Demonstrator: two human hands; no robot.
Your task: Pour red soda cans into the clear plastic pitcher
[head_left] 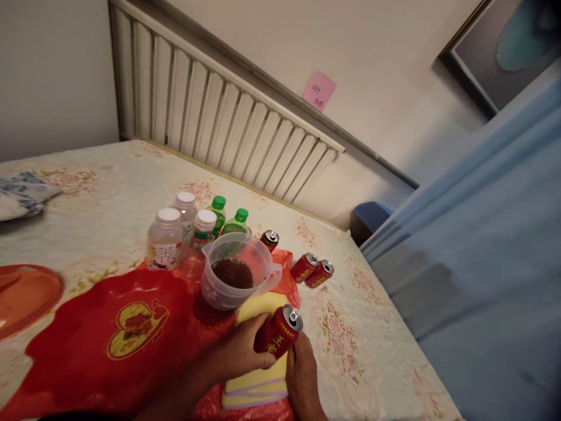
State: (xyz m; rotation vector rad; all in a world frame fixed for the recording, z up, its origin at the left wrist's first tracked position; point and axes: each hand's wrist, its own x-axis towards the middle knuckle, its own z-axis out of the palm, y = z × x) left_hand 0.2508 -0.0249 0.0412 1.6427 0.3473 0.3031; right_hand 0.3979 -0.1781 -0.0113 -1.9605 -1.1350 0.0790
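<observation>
My left hand (245, 348) is wrapped round a red drink can (276, 339) with yellow lettering, tilted slightly to the right. Its metal top faces up, and the pull tab looks raised. Against the can's lower right side rests my right hand (303, 371), its fingers closed and partly hidden behind the can. Beneath both hands lies a folded yellow cloth (256, 380) with lilac stripes. Just beyond them stands a clear plastic measuring jug (219, 292) with dark brown liquid inside, its handle toward the right.
A scalloped red tray (83, 333) lies left, beside an orange dish (33, 298). White-capped jars (164, 242) and green-capped bottles (236, 222) stand behind the jug. Two red cans (312, 270) are to the right, another can (269, 240) further back. A blue curtain (482, 251) hangs right.
</observation>
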